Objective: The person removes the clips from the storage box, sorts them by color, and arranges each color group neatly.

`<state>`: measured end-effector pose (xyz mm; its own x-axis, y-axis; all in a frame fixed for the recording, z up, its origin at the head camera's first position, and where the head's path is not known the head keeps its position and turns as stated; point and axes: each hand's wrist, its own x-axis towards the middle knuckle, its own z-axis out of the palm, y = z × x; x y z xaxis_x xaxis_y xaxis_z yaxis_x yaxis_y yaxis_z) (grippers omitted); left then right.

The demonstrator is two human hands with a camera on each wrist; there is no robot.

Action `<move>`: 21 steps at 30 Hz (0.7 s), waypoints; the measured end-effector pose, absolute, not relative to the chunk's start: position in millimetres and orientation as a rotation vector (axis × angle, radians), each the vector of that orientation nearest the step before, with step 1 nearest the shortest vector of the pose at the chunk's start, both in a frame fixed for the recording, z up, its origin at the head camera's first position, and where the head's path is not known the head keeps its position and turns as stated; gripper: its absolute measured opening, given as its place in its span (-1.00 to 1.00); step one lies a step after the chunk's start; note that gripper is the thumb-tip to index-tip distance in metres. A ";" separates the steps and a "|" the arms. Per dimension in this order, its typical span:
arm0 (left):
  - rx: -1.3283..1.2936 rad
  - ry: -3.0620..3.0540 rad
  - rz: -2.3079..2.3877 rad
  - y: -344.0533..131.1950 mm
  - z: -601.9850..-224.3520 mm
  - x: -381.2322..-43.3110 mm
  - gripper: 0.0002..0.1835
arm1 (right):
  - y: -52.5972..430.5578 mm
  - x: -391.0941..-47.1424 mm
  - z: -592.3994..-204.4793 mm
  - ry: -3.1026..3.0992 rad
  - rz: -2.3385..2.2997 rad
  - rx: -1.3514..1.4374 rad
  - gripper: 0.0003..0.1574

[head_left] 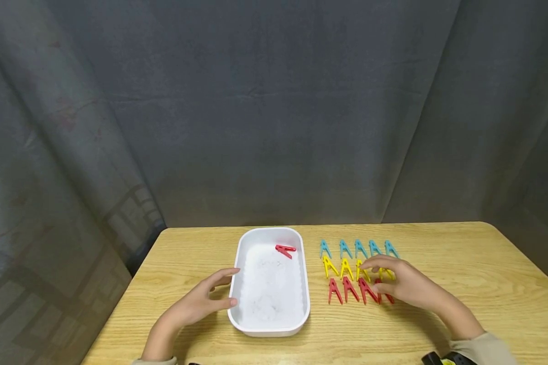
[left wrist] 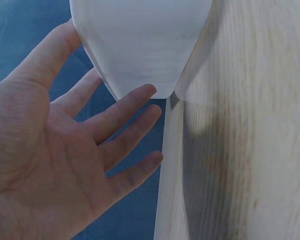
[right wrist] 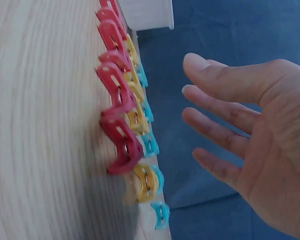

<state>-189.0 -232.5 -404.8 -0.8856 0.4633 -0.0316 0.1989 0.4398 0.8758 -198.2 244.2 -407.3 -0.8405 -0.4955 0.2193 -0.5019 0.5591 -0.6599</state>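
Observation:
A white plastic tray [head_left: 269,329] stands on the table, with one red clothespin [head_left: 284,249] lying near its far right corner. My left hand [head_left: 196,304] is at the tray's left side, thumb and fingers spread; in the left wrist view its fingertips [left wrist: 147,91] lie against or close to the tray's wall. Over the right end of the clothespin rows hovers my right hand [head_left: 408,284], with relaxed fingers and nothing in its grasp. Beneath it are red clothespins [head_left: 349,289] in the near row and yellow clothespins [head_left: 346,268] in the middle row, some partly hidden by the hand.
Several blue clothespins [head_left: 360,248] form the far row. The wooden table [head_left: 479,268] ends at a dark grey curtain [head_left: 274,126] behind. A dark strap-like device [head_left: 452,359] shows at the right wrist.

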 end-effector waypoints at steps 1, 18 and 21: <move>0.571 2.422 1.427 -232.4 -404.9 -189.0 -0.32 | 241.9 -198.8 -407.1 -2.765 1.150 0.884 -0.52; 0.577 2.422 1.425 -228.7 -403.5 -189.8 -0.32 | 170.1 -235.4 -381.5 -2.626 1.015 1.053 -0.50; 0.585 2.423 1.423 -227.8 -401.8 -190.0 -0.32 | 156.0 -243.3 -375.6 -2.622 1.009 1.067 -0.53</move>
